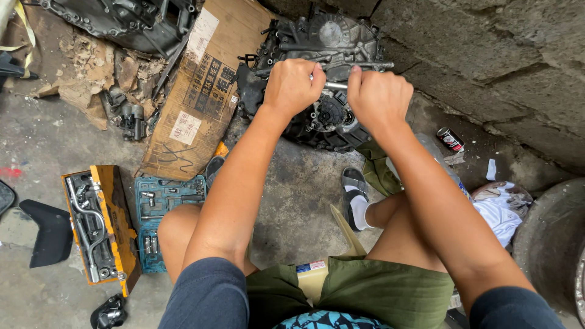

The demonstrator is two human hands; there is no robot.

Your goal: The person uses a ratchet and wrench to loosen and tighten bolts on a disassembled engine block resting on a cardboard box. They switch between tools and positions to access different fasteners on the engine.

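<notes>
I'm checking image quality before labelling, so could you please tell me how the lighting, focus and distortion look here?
Head view: soft, even daylight, no hard shadows or glare; the left hand, right hand and dark engine casing are sharp; wide-angle stretch enlarges the arms at the bottom edge; the metal handle shows a faint shine.

Stained concrete floor (block wall)
</notes>
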